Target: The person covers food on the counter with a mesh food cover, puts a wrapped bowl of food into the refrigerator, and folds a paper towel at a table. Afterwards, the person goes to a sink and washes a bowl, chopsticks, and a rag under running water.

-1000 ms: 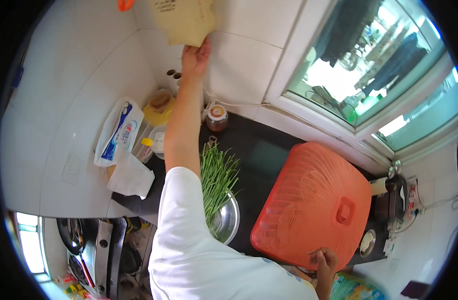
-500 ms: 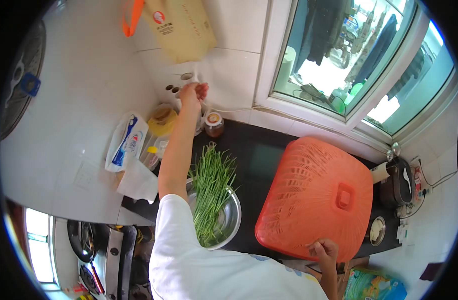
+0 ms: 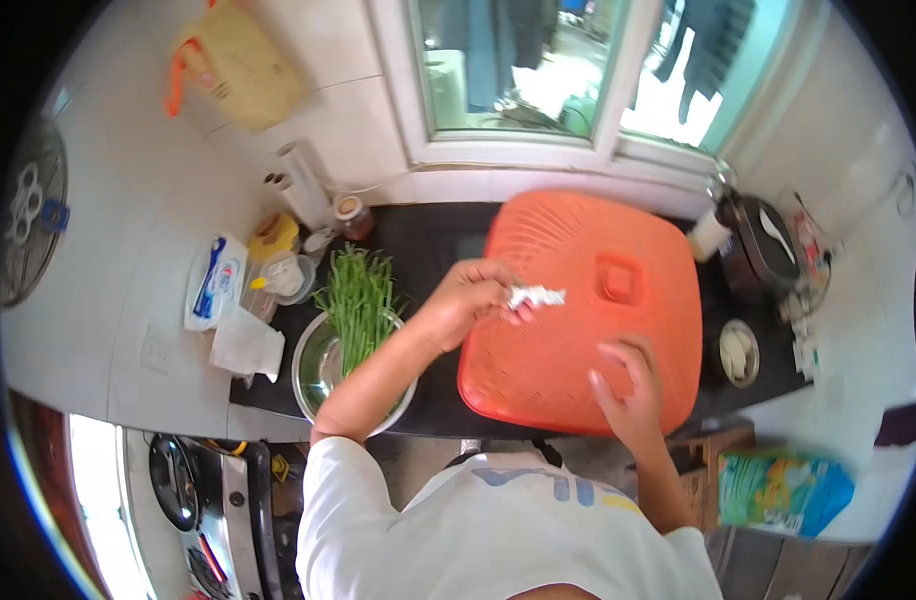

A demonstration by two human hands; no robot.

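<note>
Pinching a white scrap (image 3: pixel 541 297), the left grip (image 3: pixel 475 298) hovers over a red cover (image 3: pixel 563 240), beside a bowl (image 3: pixel 318 362) of greens (image 3: pixel 358 305). The right grip (image 3: pixel 635 398) gapes, empty.

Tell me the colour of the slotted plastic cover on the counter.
The slotted plastic cover is orange-red; it shows best in the head view.

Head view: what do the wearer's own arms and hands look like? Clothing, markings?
Short white sleeves, bare below. Left hand and right hand both ungloved, no wristwear visible. White shirt carries a blue-grey and yellow print on the front. Rings: can't tell.
</note>
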